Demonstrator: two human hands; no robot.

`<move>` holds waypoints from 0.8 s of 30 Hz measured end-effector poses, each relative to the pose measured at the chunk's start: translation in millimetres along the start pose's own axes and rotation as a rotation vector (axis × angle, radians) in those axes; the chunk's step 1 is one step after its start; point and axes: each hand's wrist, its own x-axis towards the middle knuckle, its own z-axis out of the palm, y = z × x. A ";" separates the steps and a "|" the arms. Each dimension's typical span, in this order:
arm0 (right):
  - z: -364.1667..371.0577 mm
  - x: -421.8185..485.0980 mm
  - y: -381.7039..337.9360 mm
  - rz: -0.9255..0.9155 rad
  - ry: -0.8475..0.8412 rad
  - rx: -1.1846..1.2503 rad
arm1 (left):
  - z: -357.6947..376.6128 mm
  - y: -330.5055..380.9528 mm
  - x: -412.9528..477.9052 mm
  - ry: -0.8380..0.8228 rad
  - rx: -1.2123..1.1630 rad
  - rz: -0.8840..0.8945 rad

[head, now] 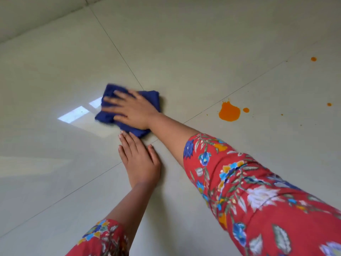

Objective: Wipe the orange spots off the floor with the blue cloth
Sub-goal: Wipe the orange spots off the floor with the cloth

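A folded blue cloth (151,98) lies on the pale tiled floor (184,43) left of centre. My right hand (132,109) presses flat on it with spread fingers, which are blurred by motion. My left hand (139,159) rests flat on the floor just below the cloth, fingertips almost touching its near edge. A large orange spot (229,111) sits to the right of the cloth, with a small spot (246,110) beside it. Two more small orange spots lie further right, one (313,59) far, one (329,104) nearer. Tiny orange specks are scattered around them.
Thin grout lines cross the glossy floor. A bright window reflection (73,114) shines on the tile left of the cloth. A wall base (36,21) runs along the top left. Red floral sleeves cover both forearms.
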 end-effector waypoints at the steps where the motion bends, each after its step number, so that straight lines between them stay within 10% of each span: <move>1: -2.0 2.3 9.3 0.197 0.041 0.037 | -1.0 0.4 0.0 -0.002 0.000 -0.002; 4: -2.9 -2.1 28.7 0.737 0.189 0.170 | -0.5 0.9 0.8 -0.015 -0.009 0.001; 10: 15.2 -67.6 40.4 0.021 0.044 0.022 | -0.6 -0.9 1.6 -0.044 -0.002 0.002; 15: 11.3 -112.9 84.7 0.809 0.184 0.059 | -1.1 -0.9 0.8 -0.103 0.024 0.142; 20: 36.2 -158.0 24.6 0.379 0.169 0.006 | -2.1 -4.7 -1.5 -0.113 0.055 0.337; 24: 21.0 -173.2 97.8 0.631 0.172 -0.053 | -8.4 32.3 4.4 -0.085 -0.066 0.288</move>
